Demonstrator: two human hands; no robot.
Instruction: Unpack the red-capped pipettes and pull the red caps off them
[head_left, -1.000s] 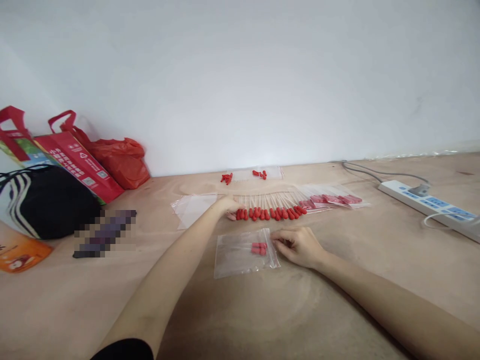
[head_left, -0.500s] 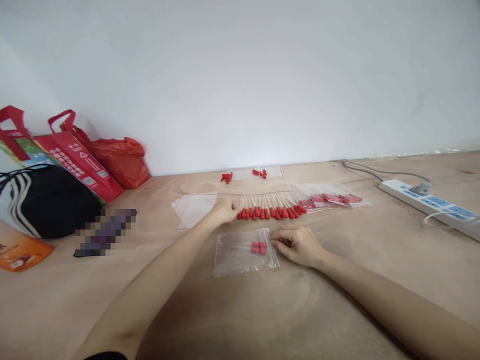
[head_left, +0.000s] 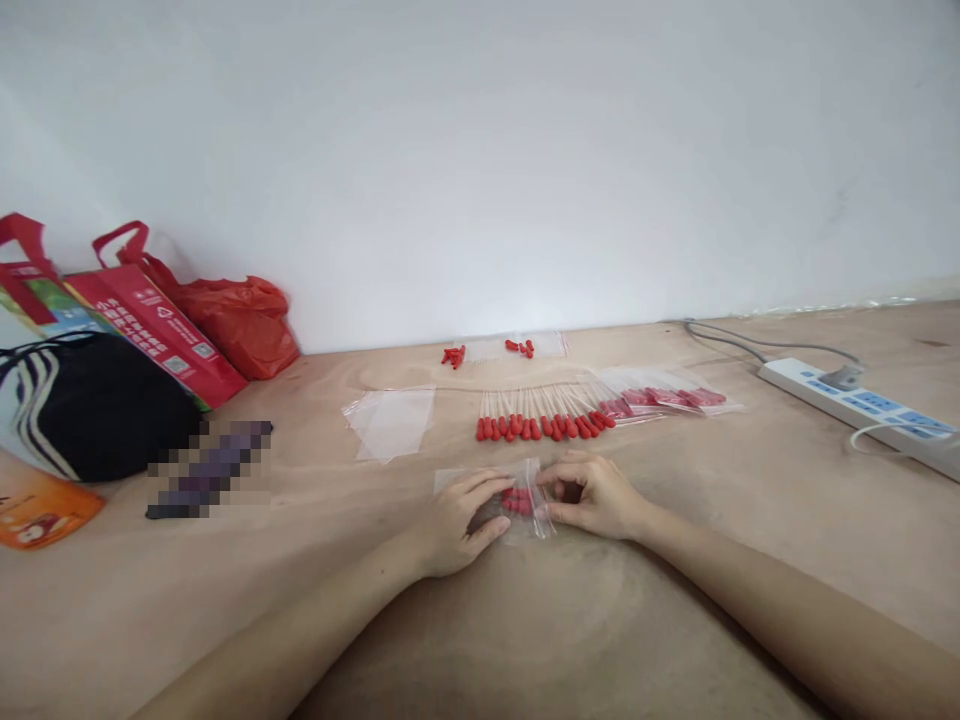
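A clear zip bag (head_left: pixel 540 520) lies flat on the table in front of me, with a few red-tipped sticks (head_left: pixel 516 500) inside. My left hand (head_left: pixel 461 520) rests over the bag's left part, thumb and fingers apart around the red tips. At the zip end, my right hand (head_left: pixel 596 495) pinches the bag's edge between thumb and fingers. Behind the bag, a row of pale sticks with red bulb-like tips (head_left: pixel 555 427) lies side by side, tips towards me. Much of the bag is hidden under my left hand.
Flat clear bags (head_left: pixel 394 420) lie left of the row; filled bags (head_left: pixel 667 397) overlap at its right. Small red pieces (head_left: pixel 454 356) lie near the wall. A power strip (head_left: pixel 862 405) stands right. On the left are a black drawstring bag (head_left: pixel 135 410) and a red plastic bag (head_left: pixel 244 325).
My left hand has come from the left end of the stick row down onto the zip bag. My right hand has shifted slightly, with its thumb now at the bag's edge.
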